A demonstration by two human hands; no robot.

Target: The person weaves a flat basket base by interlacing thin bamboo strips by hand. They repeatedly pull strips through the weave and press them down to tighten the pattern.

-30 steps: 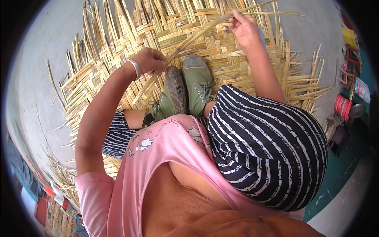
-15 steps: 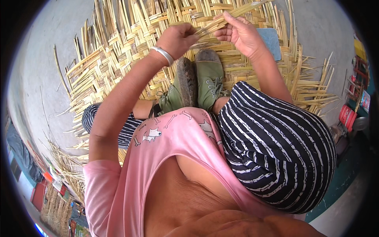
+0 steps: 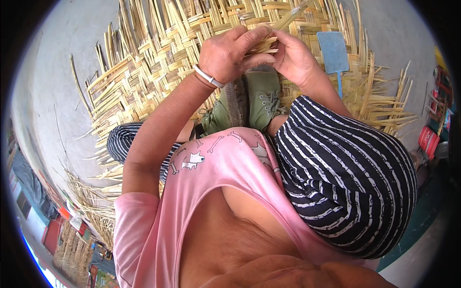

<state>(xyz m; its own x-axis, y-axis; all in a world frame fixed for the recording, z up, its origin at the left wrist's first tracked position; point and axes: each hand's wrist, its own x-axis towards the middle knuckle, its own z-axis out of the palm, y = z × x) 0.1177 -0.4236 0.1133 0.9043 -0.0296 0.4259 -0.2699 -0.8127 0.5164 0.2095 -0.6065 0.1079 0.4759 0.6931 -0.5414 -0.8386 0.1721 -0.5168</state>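
Note:
A bundle of flat, yellowish reed strips (image 3: pixel 265 46) is held between my two hands, over the toes of my green shoes (image 3: pixel 263 91). My left hand (image 3: pixel 229 54), with a white band on its wrist, is closed round the strips, and their cut ends poke out between thumb and fingers. Close against it, my right hand (image 3: pixel 297 56) pinches the strips from the other side; some of its fingers are hidden behind the bundle. A longer stretch of strip (image 3: pixel 288 19) runs up and right past the hands. Below them lies a woven reed mat (image 3: pixel 158 72) with loose, uneven ends.
A blue fly swatter (image 3: pixel 333 52) lies on the mat right of my right hand. Loose reeds (image 3: pixel 86 194) are heaped on the grey floor (image 3: pixel 57 96) at left. A red container (image 3: pixel 428 141) and other goods stand at the far right edge.
My hands have come together. The left moved right and turned, so the strip ends now show between its fingers. More of the fly swatter shows as the view shifted slightly.

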